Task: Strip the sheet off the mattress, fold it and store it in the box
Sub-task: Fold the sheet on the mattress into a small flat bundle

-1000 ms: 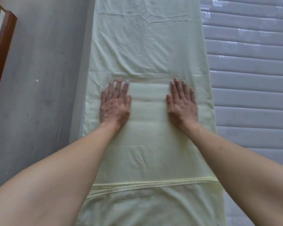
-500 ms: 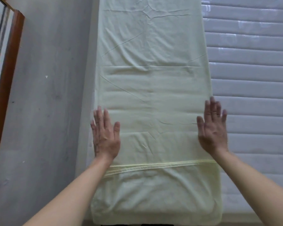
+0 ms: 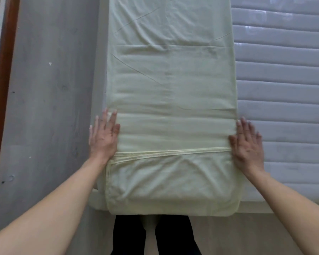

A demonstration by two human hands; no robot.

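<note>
A pale green sheet [image 3: 171, 100], folded into a long narrow strip, lies flat along the left side of the bare quilted mattress [image 3: 284, 89]. Its near end hangs slightly over the mattress's front edge, and a hemmed band crosses it close to me. My left hand [image 3: 103, 137] lies flat with straight fingers at the strip's left edge. At the strip's right edge my right hand [image 3: 247, 142] is flat too, partly on the mattress. Neither hand grips the cloth. The box is not in view.
A grey wall or floor surface [image 3: 50, 107] runs along the left of the mattress, with a brown wooden frame [image 3: 2, 89] at the far left. My dark-clothed legs [image 3: 155, 236] stand on a light floor below the mattress's front edge.
Both hands slid apart from the middle of the strip out to its side edges and drew back toward me. The view pulled back, showing the strip's near end.
</note>
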